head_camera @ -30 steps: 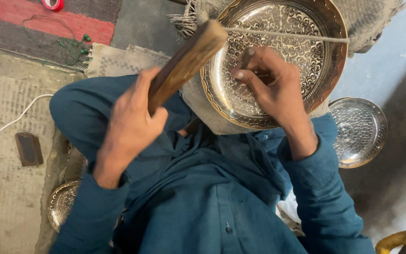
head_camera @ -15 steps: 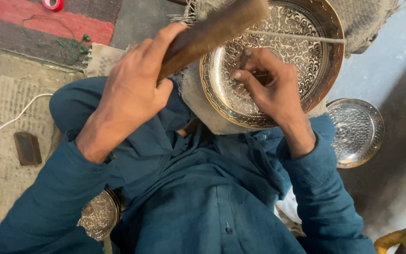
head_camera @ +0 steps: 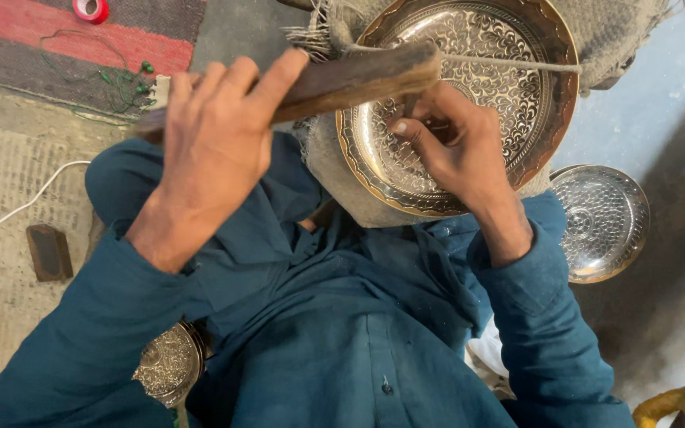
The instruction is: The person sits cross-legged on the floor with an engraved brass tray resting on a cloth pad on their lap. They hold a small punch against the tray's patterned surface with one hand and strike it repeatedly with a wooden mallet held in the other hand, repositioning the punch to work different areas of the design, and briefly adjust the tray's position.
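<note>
My left hand [head_camera: 216,143] grips a dark wooden mallet [head_camera: 350,79], held level above the near rim of a large engraved brass plate [head_camera: 541,71]. The plate rests tilted on a grey cloth pad over my lap. My right hand [head_camera: 453,147] presses down on the plate's patterned face, fingers pinched around a small chisel that is mostly hidden beneath the mallet head. A thin cord [head_camera: 517,65] crosses the plate's upper part. Both arms wear teal sleeves.
A silver engraved plate [head_camera: 604,222] lies on the floor at right. A small engraved disc [head_camera: 170,363] shows under my left arm. At left are a striped rug [head_camera: 57,32], a red tape roll [head_camera: 90,9], a white cable [head_camera: 17,210] and a small dark block [head_camera: 47,252].
My left hand has lifted and swung the mallet from a steep tilt to level, over the right hand. The right hand stays in place on the plate.
</note>
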